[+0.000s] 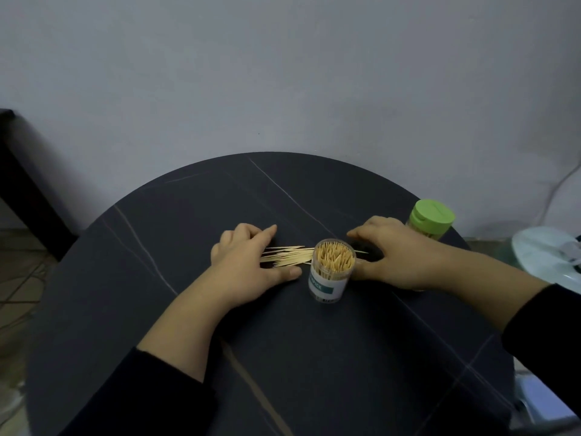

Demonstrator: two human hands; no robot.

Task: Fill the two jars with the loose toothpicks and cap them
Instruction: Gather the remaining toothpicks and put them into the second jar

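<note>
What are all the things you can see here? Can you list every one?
table: one, dark with pale veins, round, under everything.
loose toothpicks: small pile, pale wood, on the table between the hands.
open jar: one, clear with white and teal label, packed with toothpicks, centre.
capped jar: one, green lid, far right of the table.
white object: one, right edge, beyond the table; cannot tell what.
wall: grey, behind.
left hand: fingers spread, at the pile's left end.
right hand: palm down, beside the open jar.
sleeves: two, black.
</note>
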